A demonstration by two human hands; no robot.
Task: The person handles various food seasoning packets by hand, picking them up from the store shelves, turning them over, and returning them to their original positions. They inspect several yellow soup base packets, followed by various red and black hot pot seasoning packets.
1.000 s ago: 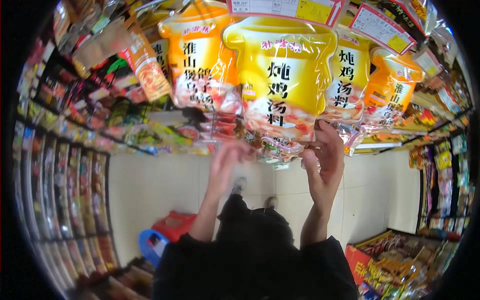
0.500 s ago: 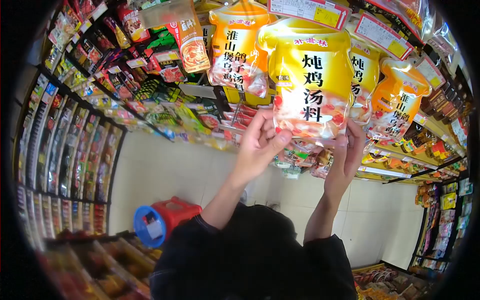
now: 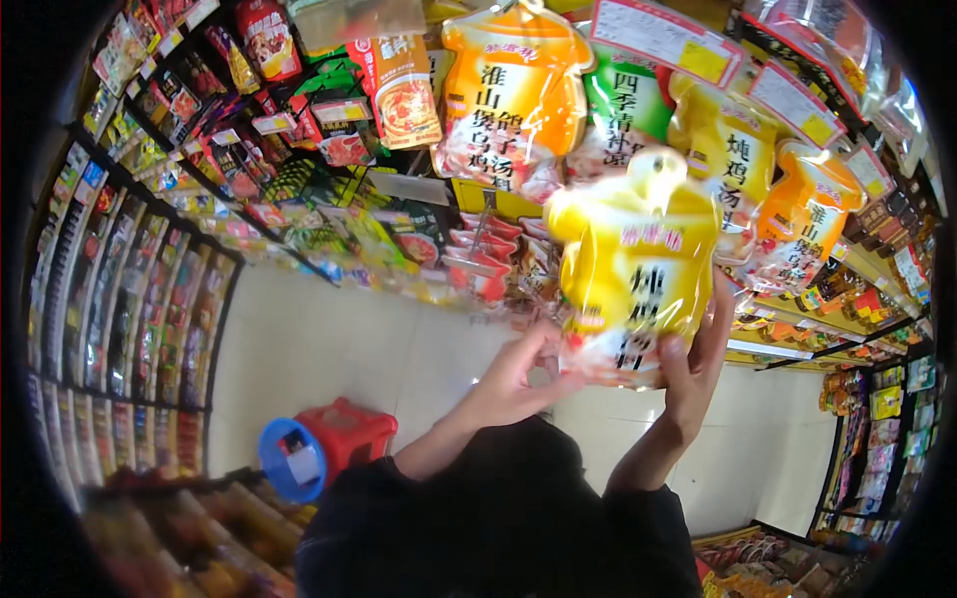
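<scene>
A shaped yellow soup seasoning pouch (image 3: 638,284) with black Chinese lettering is held up in front of me, off the shelf and blurred by motion. My right hand (image 3: 698,364) grips its lower right edge, thumb on the front and fingers behind. At its lower left corner, my left hand (image 3: 513,377) pinches the pouch, its fingers partly hidden. Behind hang similar pouches: an orange one (image 3: 513,100) to the left, a green-topped one (image 3: 626,105) in the middle, a yellow one (image 3: 733,149) and another orange one (image 3: 802,214) to the right.
Price tags (image 3: 668,40) line the shelf's upper edge. An orange-red packet (image 3: 404,95) hangs at upper left. On the pale tiled floor (image 3: 349,329) stand a red stool (image 3: 349,429) and a blue bucket (image 3: 289,463) with something inside. Stocked shelves (image 3: 120,319) run along the left.
Both hands have drawn the yellow pouch down and towards me, away from the hanging pouches. The green-topped pouch behind it has come into view.
</scene>
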